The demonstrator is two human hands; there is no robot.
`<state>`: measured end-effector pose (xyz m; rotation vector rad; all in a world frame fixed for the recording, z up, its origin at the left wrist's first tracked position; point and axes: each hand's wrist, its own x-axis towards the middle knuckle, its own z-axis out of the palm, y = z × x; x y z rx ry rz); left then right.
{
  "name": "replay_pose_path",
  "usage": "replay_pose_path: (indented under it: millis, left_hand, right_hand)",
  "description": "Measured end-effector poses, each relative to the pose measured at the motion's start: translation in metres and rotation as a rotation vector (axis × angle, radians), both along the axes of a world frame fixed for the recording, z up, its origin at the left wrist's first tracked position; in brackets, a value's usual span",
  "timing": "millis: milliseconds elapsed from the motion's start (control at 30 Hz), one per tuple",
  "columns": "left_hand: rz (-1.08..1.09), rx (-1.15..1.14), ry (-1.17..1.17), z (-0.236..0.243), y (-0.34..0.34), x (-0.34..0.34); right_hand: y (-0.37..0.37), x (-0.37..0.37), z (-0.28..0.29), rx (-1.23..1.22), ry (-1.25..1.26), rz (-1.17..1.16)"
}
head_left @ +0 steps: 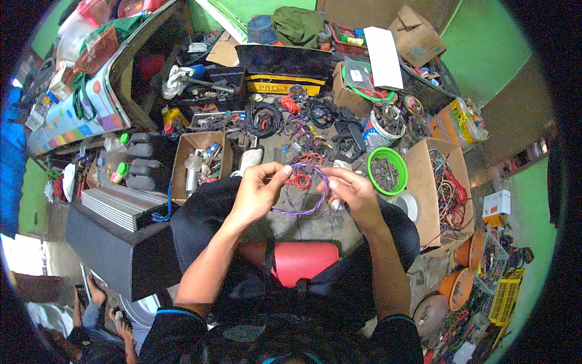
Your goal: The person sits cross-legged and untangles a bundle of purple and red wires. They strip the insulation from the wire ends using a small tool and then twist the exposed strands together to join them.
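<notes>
A loop of purple wire (306, 213) hangs between my two hands above the floor, in front of my bent knees. My left hand (259, 191) is closed, pinching the top left of the loop between thumb and fingers. The fingers of my right hand (354, 193) are curled at the loop's right side, where they grip the wire. A small coil of red wire (299, 181) shows through the loop. Thin strands of purple wire trail below it over the floor.
Black cable coils (262, 119) and loose parts lie ahead. A cardboard box of parts (202, 159) stands left, near a dark grey case (118, 242). On the right are a green tub (388, 171) and a box of wires (438, 188). Another person (91, 327) is at lower left.
</notes>
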<state>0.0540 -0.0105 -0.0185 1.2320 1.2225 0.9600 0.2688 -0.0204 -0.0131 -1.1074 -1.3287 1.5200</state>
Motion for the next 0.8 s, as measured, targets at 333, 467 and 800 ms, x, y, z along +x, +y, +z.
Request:
replay_pose_path:
  millis: [333,467,800]
  left_hand:
    - [0.032,0.201,0.014,-0.01,-0.003,0.011]
    - [-0.158,0.12,0.015,-0.009,-0.004,0.012]
    - [-0.279,0.335,0.097,-0.015,-0.002,0.01]
  right_hand:
    - [-0.002,-0.007,-0.007,0.152,-0.015,-0.064]
    - [0.008,0.003,-0.018,0.585,-0.332,-0.275]
    - [0.0,-0.001,-0.002,0.193,0.009,-0.191]
